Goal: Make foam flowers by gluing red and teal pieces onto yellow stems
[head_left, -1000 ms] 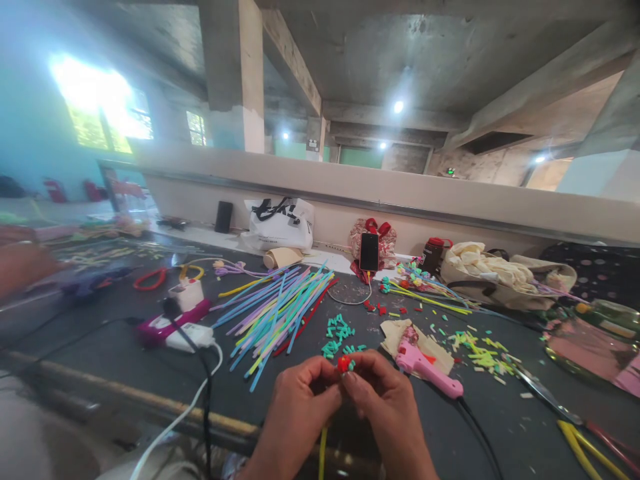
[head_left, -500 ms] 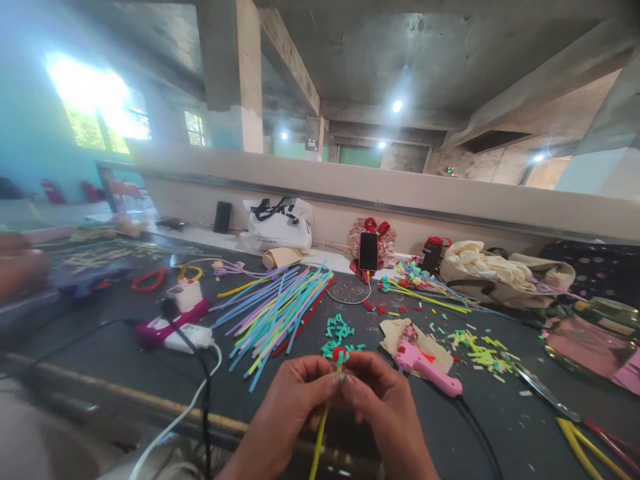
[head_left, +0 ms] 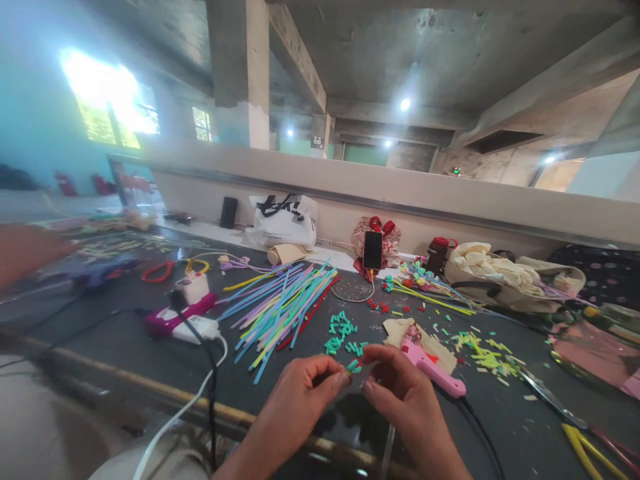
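My left hand is closed, thumb and forefinger pinching a small pipe-cleaner flower with teal and red tufts. Its stem is mostly hidden behind the fingers. Just right of the flower, my right hand is open, thumb and forefinger apart, and nothing shows between them. Short teal pipe-cleaner pieces lie on the dark table beyond both hands. Behind the right hand, a pink glue gun rests partly on a piece of cardboard.
Long pastel pipe cleaners lie left of centre. A purple-and-white power strip trails cords over the near edge. Yellow-green scraps and scissors lie at right. A phone stands behind. Another person's blurred hand is far left.
My right hand has come away from the flower and its fingers have spread. The flower has tilted and moved slightly right in my left hand. The view has shifted a little.
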The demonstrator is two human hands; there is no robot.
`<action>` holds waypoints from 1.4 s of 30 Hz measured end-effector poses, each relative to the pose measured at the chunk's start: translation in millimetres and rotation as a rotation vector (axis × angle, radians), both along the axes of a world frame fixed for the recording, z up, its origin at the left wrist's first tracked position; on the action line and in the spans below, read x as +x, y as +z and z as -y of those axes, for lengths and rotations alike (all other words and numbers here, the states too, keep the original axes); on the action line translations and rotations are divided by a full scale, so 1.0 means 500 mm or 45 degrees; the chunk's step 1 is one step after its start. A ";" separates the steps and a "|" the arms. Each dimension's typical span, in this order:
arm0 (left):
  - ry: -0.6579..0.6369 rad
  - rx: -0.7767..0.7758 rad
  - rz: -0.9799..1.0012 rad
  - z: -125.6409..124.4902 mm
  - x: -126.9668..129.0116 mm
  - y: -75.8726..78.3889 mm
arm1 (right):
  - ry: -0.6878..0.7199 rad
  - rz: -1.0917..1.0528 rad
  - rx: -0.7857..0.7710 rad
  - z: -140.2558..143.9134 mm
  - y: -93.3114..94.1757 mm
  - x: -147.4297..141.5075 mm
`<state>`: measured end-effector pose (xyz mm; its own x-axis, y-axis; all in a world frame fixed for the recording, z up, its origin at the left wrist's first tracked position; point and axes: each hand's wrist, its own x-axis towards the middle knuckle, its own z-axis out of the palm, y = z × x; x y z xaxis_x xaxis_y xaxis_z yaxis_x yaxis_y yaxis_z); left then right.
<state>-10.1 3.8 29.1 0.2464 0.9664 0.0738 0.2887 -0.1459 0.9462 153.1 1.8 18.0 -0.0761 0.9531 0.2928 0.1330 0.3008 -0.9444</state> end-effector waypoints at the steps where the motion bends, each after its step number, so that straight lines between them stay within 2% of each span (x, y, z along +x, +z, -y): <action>1: -0.011 0.015 -0.035 0.003 0.001 0.002 | 0.021 0.081 0.070 0.001 0.007 0.006; 4: -0.026 0.051 -0.146 0.008 0.004 0.008 | 0.093 0.275 0.249 0.005 0.026 0.019; 6: -0.027 0.081 -0.205 0.009 0.005 0.011 | 0.166 0.359 0.269 0.006 0.034 0.025; 11: -0.108 0.075 -0.233 0.011 0.005 0.006 | 0.269 0.494 0.144 0.005 0.034 0.030; 17: -0.152 0.012 -0.241 0.011 0.006 -0.004 | 0.294 0.664 0.023 0.006 0.033 0.033; 28: -0.075 -0.103 -0.032 0.012 0.012 -0.004 | 0.309 0.664 0.060 0.007 0.032 0.033; 34: -0.120 -0.080 -0.010 0.011 0.014 0.000 | 0.294 0.651 0.062 0.003 0.033 0.037; 42: -0.102 -0.114 -0.003 0.010 0.017 -0.001 | 0.309 0.680 0.127 0.005 0.040 0.042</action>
